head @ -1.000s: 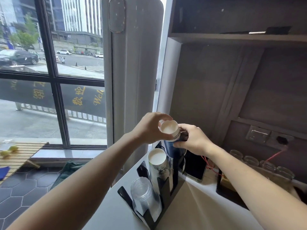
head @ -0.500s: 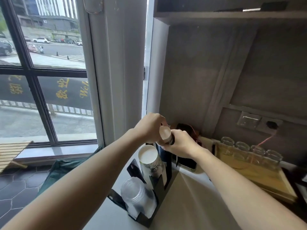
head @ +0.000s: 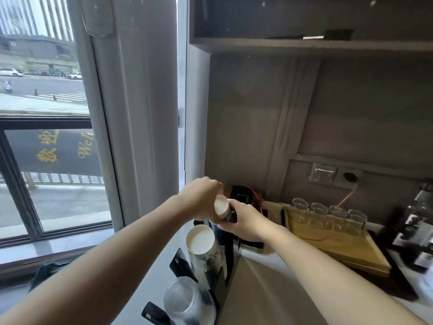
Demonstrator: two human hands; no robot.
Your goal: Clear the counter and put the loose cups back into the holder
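A small dark paper cup with a white inside is gripped between both hands just above the back slot of the black cup holder. My left hand wraps it from the left, and my right hand clasps it from the right and below. A stack of white printed paper cups leans in the holder's middle slot. Clear plastic cups fill the front slot. The dark stack under the held cup is mostly hidden by my right hand.
A wooden tray with several upturned glasses sits to the right by the wall. A dark machine stands at the far right. A black device with red wires lies behind my hands. Window and white column are at the left.
Both hands have lowered the small cup toward the holder's back slot, and its mouth has tipped more to the left. The camera has swung right, showing more of the tray and machine.
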